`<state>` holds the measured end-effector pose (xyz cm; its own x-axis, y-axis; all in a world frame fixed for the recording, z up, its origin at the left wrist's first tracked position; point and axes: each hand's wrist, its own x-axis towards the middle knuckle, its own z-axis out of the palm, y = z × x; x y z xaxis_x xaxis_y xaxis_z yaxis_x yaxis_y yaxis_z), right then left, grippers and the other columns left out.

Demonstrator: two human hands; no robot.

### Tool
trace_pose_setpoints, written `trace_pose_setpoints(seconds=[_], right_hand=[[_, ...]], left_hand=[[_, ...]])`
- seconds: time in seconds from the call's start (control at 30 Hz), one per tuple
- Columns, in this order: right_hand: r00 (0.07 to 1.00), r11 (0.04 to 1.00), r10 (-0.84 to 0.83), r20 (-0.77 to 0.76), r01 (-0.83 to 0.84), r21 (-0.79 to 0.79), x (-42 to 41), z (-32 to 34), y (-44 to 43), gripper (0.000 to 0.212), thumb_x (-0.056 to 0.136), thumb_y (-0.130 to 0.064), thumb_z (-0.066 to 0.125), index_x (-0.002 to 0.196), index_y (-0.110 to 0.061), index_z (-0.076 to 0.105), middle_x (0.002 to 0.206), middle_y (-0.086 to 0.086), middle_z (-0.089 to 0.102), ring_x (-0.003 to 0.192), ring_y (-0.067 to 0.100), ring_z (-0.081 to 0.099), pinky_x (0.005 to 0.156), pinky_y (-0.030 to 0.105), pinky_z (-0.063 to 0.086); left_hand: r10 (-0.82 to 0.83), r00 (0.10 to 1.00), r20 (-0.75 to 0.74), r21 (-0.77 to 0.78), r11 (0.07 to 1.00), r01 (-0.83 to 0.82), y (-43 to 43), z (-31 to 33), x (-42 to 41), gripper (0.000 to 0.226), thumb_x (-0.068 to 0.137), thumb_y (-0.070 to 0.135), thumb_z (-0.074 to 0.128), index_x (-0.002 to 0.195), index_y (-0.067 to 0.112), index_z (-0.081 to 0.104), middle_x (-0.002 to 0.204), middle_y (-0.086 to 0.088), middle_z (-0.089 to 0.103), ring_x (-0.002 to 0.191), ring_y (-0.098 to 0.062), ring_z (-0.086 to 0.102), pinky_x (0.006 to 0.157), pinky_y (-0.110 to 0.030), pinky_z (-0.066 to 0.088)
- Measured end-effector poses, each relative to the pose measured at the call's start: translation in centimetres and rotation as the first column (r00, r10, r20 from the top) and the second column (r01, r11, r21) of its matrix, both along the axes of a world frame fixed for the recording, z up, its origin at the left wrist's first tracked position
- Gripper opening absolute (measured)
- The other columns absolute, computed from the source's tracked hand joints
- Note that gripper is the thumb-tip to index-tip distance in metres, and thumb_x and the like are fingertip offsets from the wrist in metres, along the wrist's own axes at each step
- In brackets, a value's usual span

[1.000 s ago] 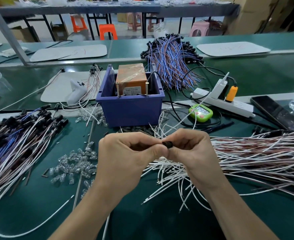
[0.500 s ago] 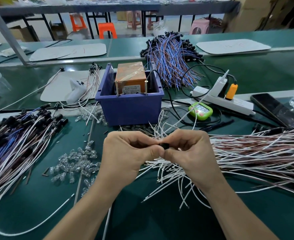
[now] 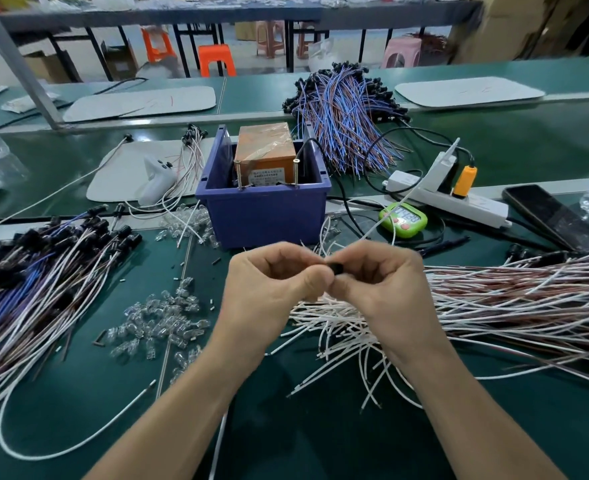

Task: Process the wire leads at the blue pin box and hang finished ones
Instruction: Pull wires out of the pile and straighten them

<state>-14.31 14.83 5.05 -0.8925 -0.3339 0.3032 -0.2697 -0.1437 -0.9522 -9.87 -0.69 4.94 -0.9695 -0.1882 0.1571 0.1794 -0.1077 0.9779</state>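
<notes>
**Both hands pinch a black cap in front of the box**

The left hand (image 3: 272, 292) and right hand (image 3: 383, 289) meet fingertip to fingertip, fingers curled, pinching a small black cap (image 3: 336, 268) between them. The blue pin box (image 3: 265, 216) stands at 12 o'clock from the hands. Loose white wire leads (image 3: 338, 327) lie under the hands and fan toward 3 o'clock. A capped bundle (image 3: 43, 271) lies at 9 o'clock.
</notes>
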Motion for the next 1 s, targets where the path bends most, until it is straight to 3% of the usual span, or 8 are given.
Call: trace_pose_setpoints(seconds=[0.1,0.23,0.47,0.6,0.8,0.87,0.93,1.0], right_hand=[[0.973,0.944,-0.021,0.229,0.094,-0.315,-0.3,2.6,-0.1,0.021,0.071,0.001,0.076,0.074,-0.02,0.079,0.069,-0.001,0.07,0.057,0.009,0.06,0.062,0.021,0.051],[0.841,0.753,0.307,0.445,0.071,-0.655,-1.1,6.1,-0.1,0.011,0.082,-0.018,0.068,0.081,-0.007,0.069,0.054,0.002,0.051,0.046,0.013,0.035,0.061,0.029,0.04],[0.737,0.607,0.475,0.481,0.122,-0.786,-2.4,6.6,0.1,0.027,0.1,-0.021,0.051,0.086,-0.001,0.064,0.054,0.004,0.047,0.044,0.015,0.029,0.049,0.028,0.041],[0.75,0.735,0.323,0.577,0.185,-0.652,-3.3,5.5,1.5,0.018,0.093,-0.02,0.056,0.086,-0.005,0.063,0.063,0.007,0.054,0.046,0.017,0.037,0.062,0.031,0.044],[0.729,0.854,0.082,0.68,0.3,-0.425,-3.5,3.4,3.1,0.02,0.099,-0.016,0.054,0.086,-0.01,0.067,0.078,0.01,0.073,0.06,0.019,0.066,0.062,0.028,0.055],[0.812,0.929,-0.219,0.541,0.344,-0.139,-3.1,3.0,3.6,0.013,0.097,-0.006,0.059,0.095,-0.014,0.07,0.087,0.003,0.077,0.077,0.018,0.072,0.071,0.029,0.057],[0.84,0.813,-0.542,0.019,0.518,0.268,-2.1,2.9,4.0,0.033,0.087,-0.002,0.071,0.11,-0.025,0.07,0.101,-0.013,0.072,0.091,0.006,0.068,0.086,0.025,0.055],[0.767,0.718,-0.405,-0.499,0.604,0.346,-0.8,3.6,3.7,0.047,0.08,-0.009,0.077,0.121,-0.032,0.068,0.116,-0.022,0.064,0.111,-0.002,0.061,0.101,0.019,0.046]], left_hand=[[-0.001,0.999,-0.042,-0.071,0.997,-0.002,1.0,0.0,-0.1,0.041,0.074,0.041,0.082,0.114,0.034,0.076,0.111,0.002,0.077,0.104,-0.011,0.072,0.084,-0.025,0.057],[-0.138,0.99,-0.012,-0.407,0.905,0.121,1.4,-0.6,0.4,0.055,0.091,0.038,0.064,0.145,0.039,0.055,0.141,0.021,0.062,0.135,0.001,0.053,0.111,-0.035,0.044],[0.085,0.995,-0.058,-0.461,0.881,-0.102,0.9,0.3,0.6,0.024,0.092,0.051,0.059,0.107,0.04,0.074,0.085,0.019,0.07,0.078,-0.004,0.063,0.068,-0.018,0.046],[0.075,0.992,-0.104,-0.421,0.9,-0.112,-0.7,1.0,0.9,0.024,0.082,0.057,0.069,0.101,0.045,0.076,0.072,0.005,0.069,0.066,-0.018,0.062,0.063,-0.036,0.054],[0.076,0.983,-0.164,-0.352,0.927,-0.13,-2.2,1.5,0.8,0.005,0.079,0.037,0.083,0.084,0.04,0.083,0.057,0.014,0.064,0.051,-0.002,0.049,0.051,-0.014,0.039],[0.097,0.978,-0.186,-0.325,0.933,-0.155,-2.5,1.5,0.7,0.008,0.08,0.028,0.083,0.082,0.036,0.083,0.054,0.017,0.06,0.048,0.001,0.046,0.05,-0.008,0.035],[0.127,0.971,-0.205,-0.317,0.929,-0.189,-2.7,1.7,0.8,0.008,0.08,0.027,0.083,0.082,0.035,0.083,0.054,0.017,0.062,0.047,0.002,0.047,0.049,-0.006,0.034],[0.147,0.966,-0.213,-0.353,0.91,-0.216,-2.7,1.8,0.8,0.006,0.079,0.033,0.083,0.082,0.039,0.082,0.055,0.016,0.062,0.047,0.001,0.046,0.048,-0.008,0.035]])
